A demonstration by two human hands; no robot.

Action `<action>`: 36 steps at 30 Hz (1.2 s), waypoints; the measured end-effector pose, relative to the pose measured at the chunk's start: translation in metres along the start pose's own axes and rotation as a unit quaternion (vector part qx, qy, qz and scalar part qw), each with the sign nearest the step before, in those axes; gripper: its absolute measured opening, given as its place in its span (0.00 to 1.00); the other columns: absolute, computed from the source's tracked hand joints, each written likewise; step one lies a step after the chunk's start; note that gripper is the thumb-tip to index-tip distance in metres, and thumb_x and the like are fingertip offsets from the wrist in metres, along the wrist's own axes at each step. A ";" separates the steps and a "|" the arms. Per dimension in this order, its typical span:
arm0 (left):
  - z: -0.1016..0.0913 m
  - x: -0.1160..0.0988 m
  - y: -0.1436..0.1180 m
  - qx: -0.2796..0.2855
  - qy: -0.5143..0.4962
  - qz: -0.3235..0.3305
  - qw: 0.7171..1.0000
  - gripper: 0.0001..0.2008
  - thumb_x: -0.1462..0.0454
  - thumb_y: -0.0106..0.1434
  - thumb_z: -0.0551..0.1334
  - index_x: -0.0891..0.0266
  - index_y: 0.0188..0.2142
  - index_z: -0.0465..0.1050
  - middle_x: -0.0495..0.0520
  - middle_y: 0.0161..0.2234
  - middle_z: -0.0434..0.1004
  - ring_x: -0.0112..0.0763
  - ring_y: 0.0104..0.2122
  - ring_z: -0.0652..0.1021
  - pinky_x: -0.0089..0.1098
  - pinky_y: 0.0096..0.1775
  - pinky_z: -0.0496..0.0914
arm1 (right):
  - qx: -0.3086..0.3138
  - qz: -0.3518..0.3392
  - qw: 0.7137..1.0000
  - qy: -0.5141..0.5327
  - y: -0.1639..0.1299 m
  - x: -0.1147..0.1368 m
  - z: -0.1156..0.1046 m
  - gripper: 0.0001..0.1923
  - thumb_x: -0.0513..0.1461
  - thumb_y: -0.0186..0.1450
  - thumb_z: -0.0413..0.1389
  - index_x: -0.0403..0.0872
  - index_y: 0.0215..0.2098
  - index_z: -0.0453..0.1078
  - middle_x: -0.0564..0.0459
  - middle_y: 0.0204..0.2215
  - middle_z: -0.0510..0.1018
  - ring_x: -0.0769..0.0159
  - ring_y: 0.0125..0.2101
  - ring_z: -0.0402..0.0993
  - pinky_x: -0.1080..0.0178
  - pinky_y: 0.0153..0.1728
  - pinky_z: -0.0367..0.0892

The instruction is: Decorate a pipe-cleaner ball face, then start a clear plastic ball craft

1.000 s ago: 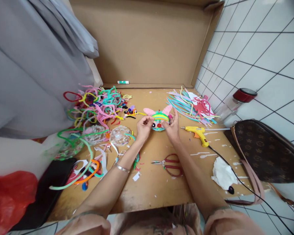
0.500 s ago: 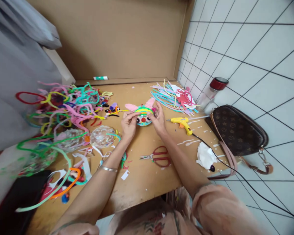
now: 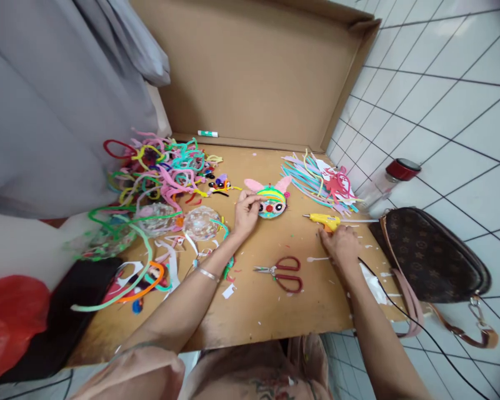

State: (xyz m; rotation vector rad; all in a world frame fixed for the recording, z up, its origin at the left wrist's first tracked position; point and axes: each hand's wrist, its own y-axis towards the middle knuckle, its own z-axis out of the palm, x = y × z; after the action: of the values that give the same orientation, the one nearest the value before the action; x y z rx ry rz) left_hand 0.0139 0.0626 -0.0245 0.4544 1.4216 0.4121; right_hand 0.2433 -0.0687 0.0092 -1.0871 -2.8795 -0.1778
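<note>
A round, colourful animal face (image 3: 277,195) with pink ears, dark eyes and a red nose lies on the table. At its left edge is my left hand (image 3: 246,214), thumb and fingertips pinched together over the face. Whatever the pinch holds is too small to make out. To the right, my right hand (image 3: 342,245) has its fingers curled at the handle of a yellow hot glue gun (image 3: 323,219), covering most of the grip. The nozzle points left, toward the face. Red-handled scissors (image 3: 286,274) rest between my forearms.
Tangled pipe cleaners (image 3: 170,166) and clear, beaded round pieces (image 3: 202,223) spread over the left side. More straight pipe cleaners (image 3: 306,180) lie at the back right. A red-lidded bottle (image 3: 385,186) and a brown handbag (image 3: 435,253) stand right. The gun's black cord (image 3: 400,308) trails off right.
My right hand has let go of the animal face and moved right, down to the glue gun. My left hand stays pinched at the face. The view has shifted left.
</note>
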 end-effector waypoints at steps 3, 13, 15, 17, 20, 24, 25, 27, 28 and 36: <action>-0.001 -0.003 0.000 0.000 0.006 -0.011 1.000 0.11 0.56 0.61 0.64 0.57 0.27 0.81 0.54 0.31 0.68 0.36 0.35 0.70 0.35 0.38 0.68 | 0.006 0.020 0.999 0.047 0.005 -0.002 0.004 0.28 0.49 0.64 0.55 0.34 0.52 0.71 0.28 0.49 0.78 0.41 0.51 0.76 0.51 0.45 0.69; -0.003 -0.002 -0.001 0.021 0.026 0.033 0.999 0.11 0.57 0.63 0.62 0.57 0.30 0.82 0.55 0.33 0.69 0.37 0.37 0.71 0.37 0.40 0.68 | -0.166 0.056 0.920 0.351 -0.009 0.018 -0.027 0.22 0.47 0.52 0.57 0.45 0.42 0.70 0.49 0.29 0.76 0.55 0.32 0.73 0.57 0.36 0.68; -0.003 -0.002 -0.001 0.025 0.034 0.036 0.998 0.11 0.58 0.63 0.61 0.57 0.30 0.82 0.55 0.33 0.69 0.37 0.37 0.71 0.36 0.40 0.68 | -0.194 0.025 0.892 0.406 -0.007 0.039 -0.035 0.18 0.48 0.54 0.55 0.45 0.38 0.69 0.51 0.28 0.74 0.59 0.29 0.70 0.59 0.34 0.68; -0.004 -0.002 -0.001 0.028 0.045 0.036 0.998 0.11 0.58 0.64 0.61 0.57 0.31 0.81 0.55 0.33 0.69 0.37 0.37 0.71 0.36 0.40 0.68 | -0.218 0.010 0.872 0.438 -0.003 0.062 -0.038 0.18 0.47 0.56 0.53 0.46 0.40 0.67 0.51 0.29 0.74 0.61 0.28 0.70 0.60 0.33 0.68; -0.005 -0.001 -0.001 0.027 0.060 0.040 0.997 0.12 0.58 0.65 0.60 0.57 0.31 0.81 0.55 0.33 0.69 0.37 0.37 0.71 0.36 0.40 0.68 | -0.223 -0.019 0.884 0.410 0.002 0.087 -0.031 0.16 0.45 0.59 0.51 0.47 0.43 0.65 0.51 0.29 0.74 0.60 0.29 0.72 0.59 0.35 0.69; -0.005 0.001 0.000 0.022 0.063 0.046 0.997 0.13 0.58 0.66 0.59 0.57 0.30 0.80 0.55 0.33 0.68 0.37 0.37 0.71 0.36 0.40 0.68 | -0.249 -0.061 0.916 0.309 0.003 0.090 -0.007 0.14 0.45 0.59 0.52 0.48 0.41 0.64 0.48 0.31 0.76 0.53 0.33 0.75 0.52 0.43 0.67; -0.005 0.001 -0.001 0.023 0.063 0.046 0.997 0.13 0.58 0.66 0.59 0.57 0.30 0.80 0.55 0.33 0.68 0.37 0.37 0.71 0.36 0.40 0.68 | -0.257 -0.076 0.921 0.284 0.003 0.086 -0.001 0.14 0.45 0.59 0.52 0.48 0.41 0.64 0.46 0.32 0.76 0.51 0.35 0.75 0.50 0.45 0.66; -0.005 0.001 -0.001 0.028 0.064 0.041 0.997 0.13 0.58 0.67 0.58 0.57 0.31 0.80 0.55 0.34 0.67 0.37 0.37 0.71 0.36 0.40 0.68 | -0.271 -0.108 0.925 0.244 0.003 0.079 0.007 0.15 0.45 0.59 0.52 0.47 0.41 0.64 0.43 0.35 0.77 0.46 0.40 0.75 0.46 0.47 0.63; -0.005 0.001 -0.002 0.032 0.064 0.039 0.997 0.13 0.58 0.67 0.58 0.57 0.31 0.80 0.55 0.35 0.67 0.37 0.37 0.71 0.36 0.40 0.68 | -0.277 -0.122 0.925 0.230 0.003 0.076 0.009 0.15 0.45 0.59 0.52 0.47 0.42 0.64 0.41 0.37 0.77 0.45 0.42 0.75 0.46 0.48 0.62; -0.004 0.001 -0.007 0.039 0.114 0.058 0.991 0.08 0.59 0.61 0.64 0.58 0.39 0.76 0.56 0.42 0.68 0.39 0.44 0.71 0.38 0.48 0.68 | -0.280 -0.163 0.925 0.199 0.004 0.072 0.006 0.14 0.45 0.60 0.52 0.46 0.40 0.65 0.41 0.36 0.76 0.45 0.42 0.73 0.47 0.47 0.59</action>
State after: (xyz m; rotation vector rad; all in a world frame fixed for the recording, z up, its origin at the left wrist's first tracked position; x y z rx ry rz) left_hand 0.0105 0.0569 -0.0295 0.5679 1.6424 0.5167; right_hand 0.1920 -0.0185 0.0108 -0.5024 -2.6492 -1.1496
